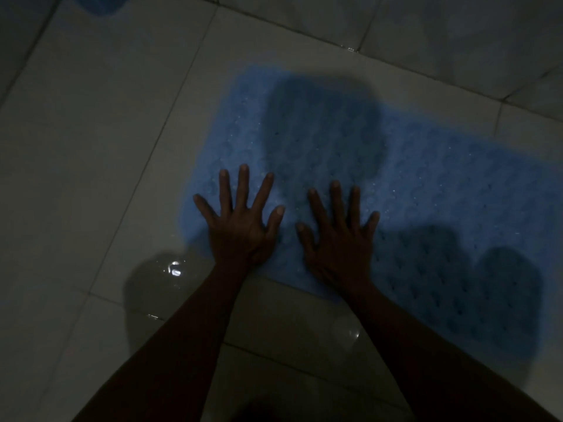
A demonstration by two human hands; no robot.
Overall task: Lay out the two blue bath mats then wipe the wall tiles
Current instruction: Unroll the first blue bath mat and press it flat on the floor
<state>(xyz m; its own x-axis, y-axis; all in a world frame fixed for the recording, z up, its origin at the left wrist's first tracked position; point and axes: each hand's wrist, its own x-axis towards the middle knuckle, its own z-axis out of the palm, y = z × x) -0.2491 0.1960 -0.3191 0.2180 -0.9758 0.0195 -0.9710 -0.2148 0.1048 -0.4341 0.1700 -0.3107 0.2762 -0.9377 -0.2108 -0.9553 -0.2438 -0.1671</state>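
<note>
Blue mat [411, 178] flat, under L hand [240, 229], R hand [338, 248]

Single head cam looks steeply down, close over floor tiles [91, 117] (no 2nd view).

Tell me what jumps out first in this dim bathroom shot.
Two spread hands, left and right, press flat on the near-left end of a blue mat lying on the pale floor tiles. A second blue patch peeks in at the top left edge.
</note>
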